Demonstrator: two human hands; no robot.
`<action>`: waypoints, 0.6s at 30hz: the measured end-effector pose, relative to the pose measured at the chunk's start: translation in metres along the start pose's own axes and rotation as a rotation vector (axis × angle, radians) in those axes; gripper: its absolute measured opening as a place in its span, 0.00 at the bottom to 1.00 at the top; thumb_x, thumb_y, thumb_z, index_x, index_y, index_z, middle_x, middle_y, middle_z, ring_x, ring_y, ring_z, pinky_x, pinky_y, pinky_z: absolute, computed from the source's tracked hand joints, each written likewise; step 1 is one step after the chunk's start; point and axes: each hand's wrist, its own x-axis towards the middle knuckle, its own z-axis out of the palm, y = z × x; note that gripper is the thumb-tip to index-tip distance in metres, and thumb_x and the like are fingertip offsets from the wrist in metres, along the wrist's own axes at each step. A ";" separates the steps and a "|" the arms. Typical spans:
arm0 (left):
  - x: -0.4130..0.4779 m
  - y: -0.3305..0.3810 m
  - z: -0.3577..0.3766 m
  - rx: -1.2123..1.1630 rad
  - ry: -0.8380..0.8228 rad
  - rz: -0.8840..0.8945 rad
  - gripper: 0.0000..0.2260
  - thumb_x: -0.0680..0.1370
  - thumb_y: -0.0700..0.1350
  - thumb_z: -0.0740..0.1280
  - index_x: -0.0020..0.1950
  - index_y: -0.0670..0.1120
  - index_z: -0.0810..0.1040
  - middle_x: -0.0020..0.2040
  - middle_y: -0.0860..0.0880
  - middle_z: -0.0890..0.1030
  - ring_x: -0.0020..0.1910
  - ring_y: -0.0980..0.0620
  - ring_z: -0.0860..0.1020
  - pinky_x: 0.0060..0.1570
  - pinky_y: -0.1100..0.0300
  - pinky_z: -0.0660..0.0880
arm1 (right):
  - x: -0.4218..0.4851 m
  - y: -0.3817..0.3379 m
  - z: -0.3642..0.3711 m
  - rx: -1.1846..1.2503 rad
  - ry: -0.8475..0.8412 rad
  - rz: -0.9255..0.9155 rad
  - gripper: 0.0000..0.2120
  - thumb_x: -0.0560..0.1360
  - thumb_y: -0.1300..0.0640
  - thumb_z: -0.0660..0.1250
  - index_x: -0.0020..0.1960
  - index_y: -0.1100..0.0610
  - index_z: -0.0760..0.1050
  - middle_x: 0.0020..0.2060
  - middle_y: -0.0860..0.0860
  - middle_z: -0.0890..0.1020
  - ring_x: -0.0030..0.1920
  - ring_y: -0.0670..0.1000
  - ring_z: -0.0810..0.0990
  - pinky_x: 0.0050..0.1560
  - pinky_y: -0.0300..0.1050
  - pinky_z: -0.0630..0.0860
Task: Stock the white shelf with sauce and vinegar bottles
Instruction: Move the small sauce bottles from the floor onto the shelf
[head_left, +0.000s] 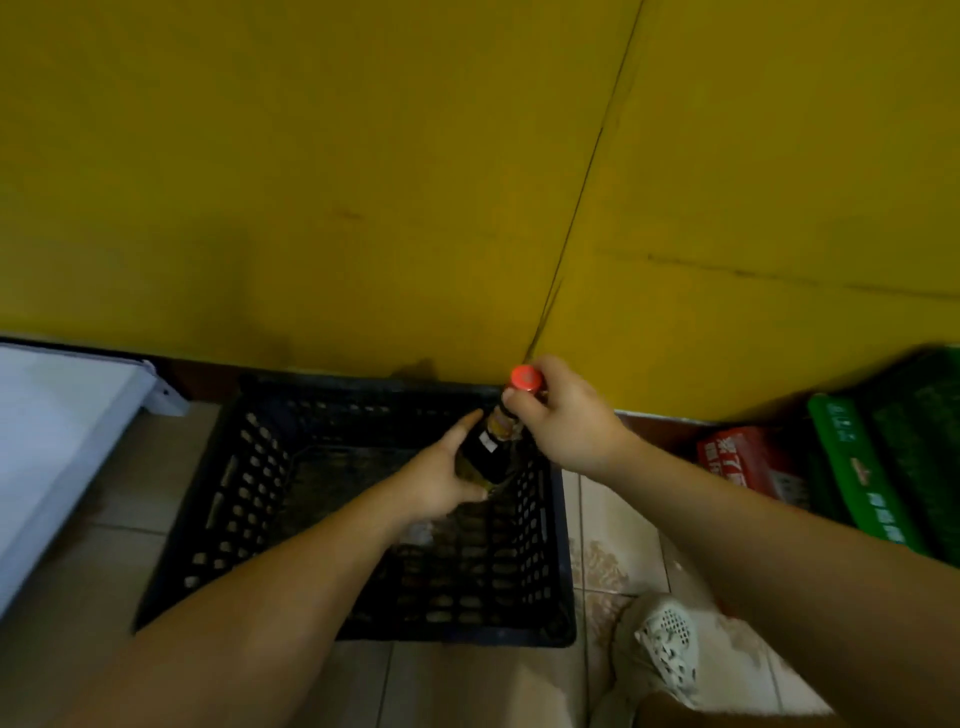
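A yellow wall (363, 182) fills the back, with the white shelf (57, 441) at the left edge. On the tiled floor sits a black crate (249, 493). Above its far right corner both hands hold a dark bottle (488, 452). The left hand (441, 478) wraps around the body, and the right hand (566, 421) grips the neck just under the red cap (525, 378). The bottle is probably glass and full, so likely heavy, rigid, smooth and breakable. The body looks the safest place to hold it, with the neck only steadied.
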 end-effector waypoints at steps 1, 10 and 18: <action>-0.017 0.011 -0.006 -0.031 0.028 0.046 0.42 0.74 0.38 0.71 0.78 0.56 0.48 0.71 0.56 0.63 0.71 0.51 0.64 0.62 0.57 0.66 | -0.006 -0.017 -0.010 0.039 0.048 -0.015 0.11 0.79 0.50 0.63 0.54 0.57 0.69 0.43 0.54 0.76 0.44 0.56 0.76 0.42 0.50 0.73; -0.199 0.115 -0.031 -0.199 0.313 0.477 0.45 0.68 0.35 0.76 0.73 0.63 0.54 0.64 0.59 0.71 0.56 0.65 0.76 0.51 0.67 0.75 | -0.088 -0.197 -0.108 0.510 0.267 -0.293 0.07 0.81 0.60 0.61 0.51 0.47 0.70 0.42 0.52 0.80 0.45 0.53 0.80 0.46 0.56 0.79; -0.327 0.193 -0.032 -0.171 0.600 0.731 0.39 0.67 0.38 0.77 0.61 0.73 0.61 0.58 0.54 0.76 0.56 0.51 0.79 0.54 0.52 0.78 | -0.161 -0.294 -0.158 0.555 0.358 -0.510 0.21 0.79 0.54 0.66 0.69 0.46 0.63 0.46 0.54 0.81 0.43 0.51 0.82 0.42 0.50 0.80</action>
